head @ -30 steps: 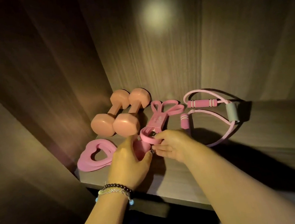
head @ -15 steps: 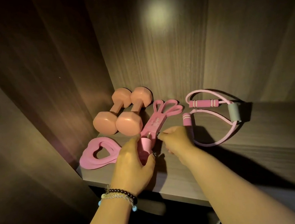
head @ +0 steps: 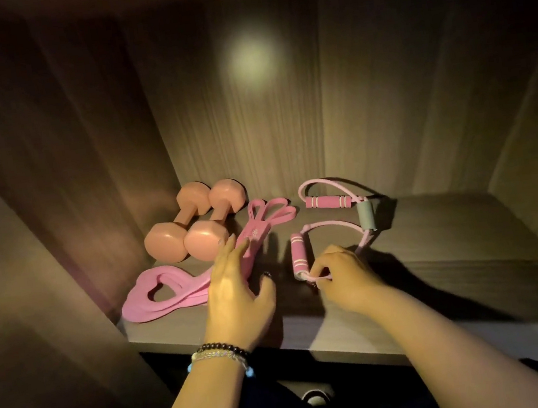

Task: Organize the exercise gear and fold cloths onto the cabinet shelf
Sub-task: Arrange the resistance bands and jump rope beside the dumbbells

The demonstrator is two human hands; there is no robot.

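Two peach dumbbells (head: pixel 191 226) lie side by side at the back left of the wooden cabinet shelf (head: pixel 442 269). A flat pink resistance band (head: pixel 263 220) stretches from beside them toward the front, where its loops (head: pixel 156 297) pile up in a heart shape. My left hand (head: pixel 234 288) lies flat on this band with its fingers straight. To the right lies a pink figure-eight tube expander (head: pixel 339 200) with foam handles and a grey middle sleeve. My right hand (head: pixel 339 273) pinches its thin tube just below the near handle. No cloths are in view.
The cabinet's left side wall (head: pixel 61 184) stands close to the dumbbells and the back panel (head: pixel 249 120) right behind them. Bare shelf board extends to the right of the expander. The shelf's front edge (head: pixel 349 344) runs under my wrists.
My left hand let go of the band's bunched end and flattened onto it; the band now lies spread out at the front. My right hand moved right to the expander's tube.
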